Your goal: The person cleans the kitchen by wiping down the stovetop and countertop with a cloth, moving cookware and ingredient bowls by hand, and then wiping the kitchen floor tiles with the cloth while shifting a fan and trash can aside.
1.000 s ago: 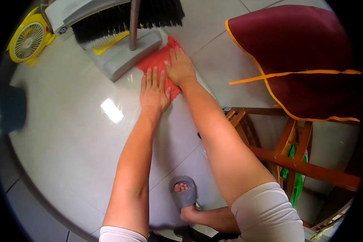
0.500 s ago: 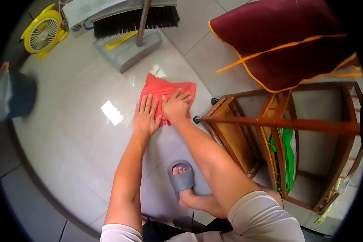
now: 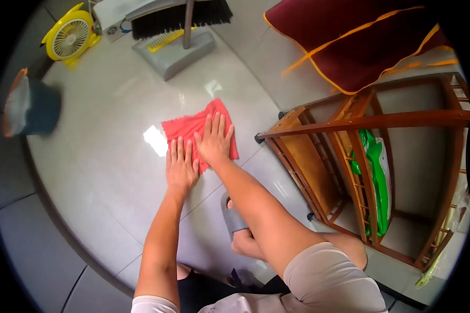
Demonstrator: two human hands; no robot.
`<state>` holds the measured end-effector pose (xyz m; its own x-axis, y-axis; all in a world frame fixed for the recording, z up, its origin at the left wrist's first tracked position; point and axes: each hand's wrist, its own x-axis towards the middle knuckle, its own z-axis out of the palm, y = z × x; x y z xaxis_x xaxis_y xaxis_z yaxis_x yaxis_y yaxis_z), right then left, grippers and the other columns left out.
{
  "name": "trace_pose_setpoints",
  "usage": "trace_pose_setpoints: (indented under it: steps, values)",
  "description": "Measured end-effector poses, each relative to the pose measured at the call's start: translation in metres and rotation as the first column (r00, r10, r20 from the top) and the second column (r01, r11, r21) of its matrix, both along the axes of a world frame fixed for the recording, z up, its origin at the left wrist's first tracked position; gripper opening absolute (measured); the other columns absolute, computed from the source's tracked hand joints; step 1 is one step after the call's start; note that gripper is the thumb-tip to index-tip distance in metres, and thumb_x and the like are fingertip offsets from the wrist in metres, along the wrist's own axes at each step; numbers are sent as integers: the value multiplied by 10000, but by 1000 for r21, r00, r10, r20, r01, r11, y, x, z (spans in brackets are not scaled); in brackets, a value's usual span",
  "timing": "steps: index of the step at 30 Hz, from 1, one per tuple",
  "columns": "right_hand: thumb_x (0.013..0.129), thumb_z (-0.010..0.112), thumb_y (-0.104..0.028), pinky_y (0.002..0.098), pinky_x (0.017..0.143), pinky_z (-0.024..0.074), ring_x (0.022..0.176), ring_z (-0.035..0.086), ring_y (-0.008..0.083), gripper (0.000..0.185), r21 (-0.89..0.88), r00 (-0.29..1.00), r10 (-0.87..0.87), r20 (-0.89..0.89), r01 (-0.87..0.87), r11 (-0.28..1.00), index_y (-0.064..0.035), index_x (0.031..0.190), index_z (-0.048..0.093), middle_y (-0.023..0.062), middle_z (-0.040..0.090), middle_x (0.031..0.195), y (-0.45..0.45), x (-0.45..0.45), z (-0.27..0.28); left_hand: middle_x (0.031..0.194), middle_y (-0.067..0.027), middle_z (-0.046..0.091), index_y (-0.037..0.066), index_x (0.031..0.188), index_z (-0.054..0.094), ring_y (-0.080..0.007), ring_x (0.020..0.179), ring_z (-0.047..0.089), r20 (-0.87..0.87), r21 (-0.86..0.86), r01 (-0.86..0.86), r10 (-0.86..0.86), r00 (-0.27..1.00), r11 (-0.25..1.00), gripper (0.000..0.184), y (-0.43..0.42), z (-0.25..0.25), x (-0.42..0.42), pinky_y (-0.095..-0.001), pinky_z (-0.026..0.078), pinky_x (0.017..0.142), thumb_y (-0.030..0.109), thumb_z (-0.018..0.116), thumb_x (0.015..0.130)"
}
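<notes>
A red cloth (image 3: pixel 185 125) with a wavy edge lies spread and slightly wrinkled on the shiny tiled floor (image 3: pixel 104 182). My left hand (image 3: pixel 181 169) rests flat on its lower left part, fingers stretched out. To the right of it, my right hand (image 3: pixel 214 143) presses flat on the cloth with fingers spread. Neither hand grips the cloth; both lie on top of it, close side by side. What is under the palms is hidden.
A grey dustpan (image 3: pixel 180 55) and black-bristled broom (image 3: pixel 183 18) stand ahead. At left are a yellow fan (image 3: pixel 70 39) and a bucket (image 3: pixel 39 107). A wooden rack (image 3: pixel 318 125) holding a green packet (image 3: pixel 378 182) is at right, below a maroon apron-like cloth (image 3: pixel 339 47). My slippered foot (image 3: pixel 235 219) is near.
Both hands have slid the red cloth left across the floor, away from the rack. The cloth has turned a little. The camera view has shifted too.
</notes>
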<state>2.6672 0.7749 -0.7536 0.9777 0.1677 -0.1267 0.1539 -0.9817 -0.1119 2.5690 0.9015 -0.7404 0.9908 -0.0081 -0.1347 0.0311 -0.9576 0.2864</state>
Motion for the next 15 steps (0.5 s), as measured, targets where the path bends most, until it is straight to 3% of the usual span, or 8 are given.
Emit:
trace_pose_setpoints:
  steps: [4,8,11,15]
  values:
    - [1114,411,-585,643,1331,32,1696,71,346,846,71,947,-322,-19,323,944,-59,1742,201,192,131,1824,-7,67,-4,1797,-137,265,142,1707,369,-341,1672,181,71,55,111,-115,991,992,677,-16,-10,83,-493,140,1361,397,472,1089]
    - [1121,388,-578,626,1335,7,1698,44,353,838,52,908,-418,29,416,908,-57,1745,183,199,104,1828,-46,134,-11,1789,-103,300,193,1708,375,-321,1664,216,107,37,192,-195,975,981,641,-46,-20,163,-486,144,1362,364,443,1094]
    - [1126,368,-577,624,1332,-18,1697,9,370,838,152,754,-657,-21,652,743,-58,1749,157,214,64,1828,-68,157,-8,1778,-94,327,216,1711,366,-317,1651,256,129,16,231,-231,964,973,628,-80,-20,199,-483,154,1361,338,417,1097]
    - [1122,365,-592,628,1324,-54,1685,-63,424,864,154,656,-743,-135,754,638,-58,1753,111,259,-7,1818,-58,152,7,1781,-93,323,212,1707,376,-315,1651,256,147,-20,261,-255,956,965,640,-73,-22,195,-499,175,1355,336,444,1083]
